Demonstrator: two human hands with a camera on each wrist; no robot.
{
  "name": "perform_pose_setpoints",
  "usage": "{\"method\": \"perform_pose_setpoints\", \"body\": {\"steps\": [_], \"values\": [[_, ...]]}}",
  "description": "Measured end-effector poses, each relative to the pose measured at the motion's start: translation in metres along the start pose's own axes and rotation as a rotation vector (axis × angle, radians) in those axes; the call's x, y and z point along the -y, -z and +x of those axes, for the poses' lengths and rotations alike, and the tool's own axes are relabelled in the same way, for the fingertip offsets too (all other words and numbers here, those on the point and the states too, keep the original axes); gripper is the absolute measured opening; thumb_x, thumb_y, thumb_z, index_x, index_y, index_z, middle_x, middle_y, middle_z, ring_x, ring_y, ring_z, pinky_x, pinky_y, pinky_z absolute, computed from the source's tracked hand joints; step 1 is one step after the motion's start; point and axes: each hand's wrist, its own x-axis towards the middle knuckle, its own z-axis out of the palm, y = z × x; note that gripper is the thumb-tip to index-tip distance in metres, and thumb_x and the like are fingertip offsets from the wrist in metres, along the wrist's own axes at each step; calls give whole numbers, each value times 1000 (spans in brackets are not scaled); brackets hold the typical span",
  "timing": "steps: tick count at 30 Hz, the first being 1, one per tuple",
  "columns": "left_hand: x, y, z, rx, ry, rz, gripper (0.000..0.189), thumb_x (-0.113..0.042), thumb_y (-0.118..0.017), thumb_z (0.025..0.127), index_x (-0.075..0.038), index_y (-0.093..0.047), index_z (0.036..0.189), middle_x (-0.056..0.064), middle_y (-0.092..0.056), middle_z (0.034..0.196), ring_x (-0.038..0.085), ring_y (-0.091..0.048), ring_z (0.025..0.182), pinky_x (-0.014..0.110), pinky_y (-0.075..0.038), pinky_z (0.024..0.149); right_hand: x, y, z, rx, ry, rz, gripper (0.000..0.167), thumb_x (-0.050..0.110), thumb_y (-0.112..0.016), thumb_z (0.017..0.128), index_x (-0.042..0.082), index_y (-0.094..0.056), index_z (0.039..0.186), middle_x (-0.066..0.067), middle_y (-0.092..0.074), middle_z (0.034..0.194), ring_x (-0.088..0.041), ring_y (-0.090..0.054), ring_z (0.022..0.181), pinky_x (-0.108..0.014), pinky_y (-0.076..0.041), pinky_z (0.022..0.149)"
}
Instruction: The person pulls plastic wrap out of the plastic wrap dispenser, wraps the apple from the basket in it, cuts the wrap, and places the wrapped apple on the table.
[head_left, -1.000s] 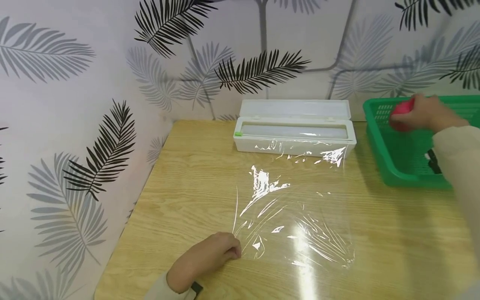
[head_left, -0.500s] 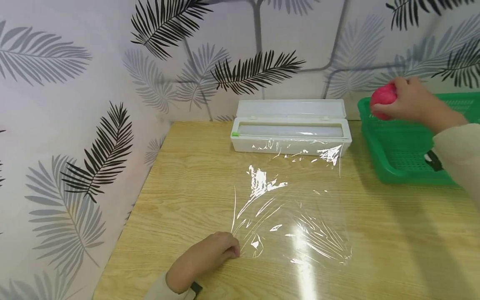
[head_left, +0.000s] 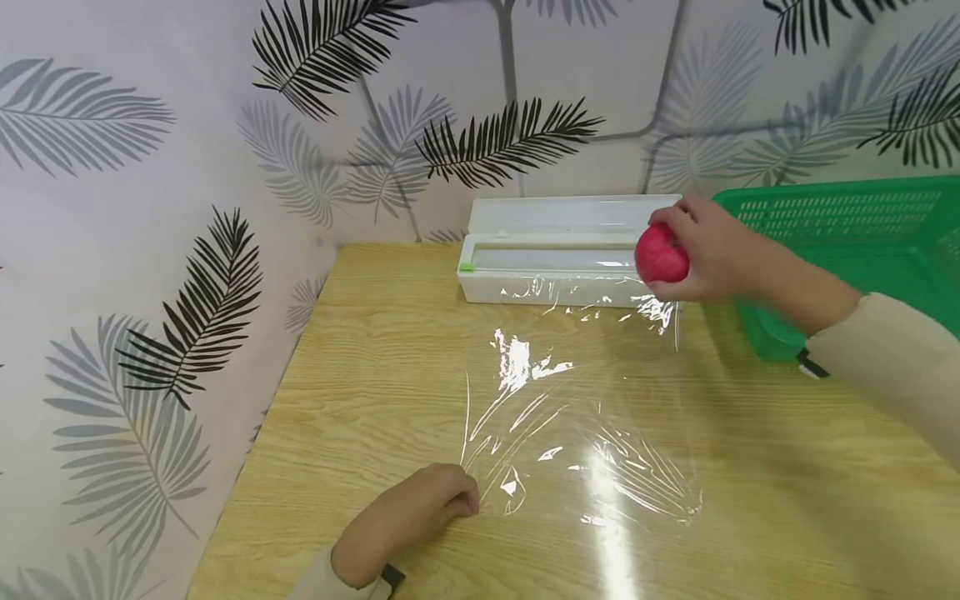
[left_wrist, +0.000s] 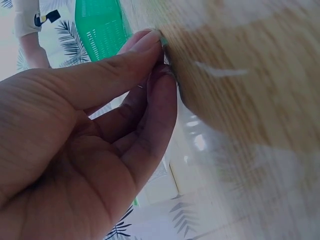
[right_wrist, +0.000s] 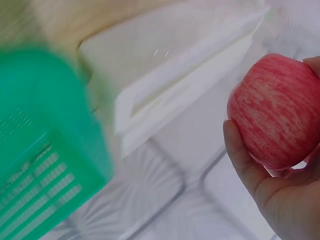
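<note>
My right hand [head_left: 716, 250] grips a red apple [head_left: 662, 255] in the air, over the right end of the white cling film dispenser [head_left: 555, 288]. In the right wrist view, the thumb and fingers wrap the apple's [right_wrist: 275, 110] sides. From the dispenser, a clear sheet of cling film [head_left: 570, 408] stretches forward across the wooden table, creased and shiny. At its near left corner, my left hand [head_left: 420, 510] pinches the film's edge low by the tabletop. The left wrist view shows the thumb [left_wrist: 117, 70] pressed against the curled fingers.
A green perforated basket [head_left: 832, 204] stands at the back right, beneath the right forearm. The dispenser's lid [head_left: 555, 213] is raised against the patterned wall [head_left: 442, 50], which also borders the table [head_left: 360, 367] on the left.
My right hand has lifted the apple out of the green basket and carried it left to the dispenser. The left hand has stayed at the film's corner.
</note>
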Motion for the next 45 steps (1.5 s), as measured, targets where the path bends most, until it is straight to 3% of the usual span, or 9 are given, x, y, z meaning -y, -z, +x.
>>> {"method": "perform_pose_setpoints", "body": {"steps": [9,15,20,27,38,45], "values": [[0,-2,2,-4,-4,15,7,-8,-62,87,-12,-67,84,-10,-62,83,0,-55,78,17,-48,72,55,-39,-11,104,68,16,69,35,-77,63,7,-48,118,-12,-47,109,-26,-48,95,-37,-54,64],[0,-3,4,9,12,15,7,-8,-62,87,-12,-67,84,-11,-62,83,-1,-55,78,17,-48,72,71,-71,-17,157,108,89,71,37,-78,64,6,-48,120,-11,-47,110,-23,-50,95,-33,-54,66],[0,-4,4,13,10,4,7,-7,-62,86,-11,-68,86,-9,-64,85,0,-56,80,16,-48,73,83,-92,-18,197,96,168,69,34,-80,64,7,-49,120,-9,-47,110,-21,-49,95,-30,-53,67],[-2,-4,4,11,-4,0,7,-8,-62,86,-11,-67,84,-9,-63,84,1,-56,79,16,-48,73,93,-113,-26,264,85,175,71,38,-78,65,7,-50,124,-6,-47,110,-18,-49,95,-27,-52,68],[-2,-5,4,8,2,29,7,-9,-63,86,-13,-67,82,-11,-62,81,0,-55,78,18,-48,73,99,-132,-36,253,8,159,77,51,-75,69,13,-49,131,-7,-45,117,-19,-49,99,-30,-53,66],[0,-2,4,7,-7,46,7,-9,-63,86,-14,-66,82,-11,-62,81,1,-55,78,19,-49,72,99,-135,-49,225,-57,219,99,58,-75,67,20,-27,145,-5,-32,134,-24,-42,114,-34,-54,73]]}}
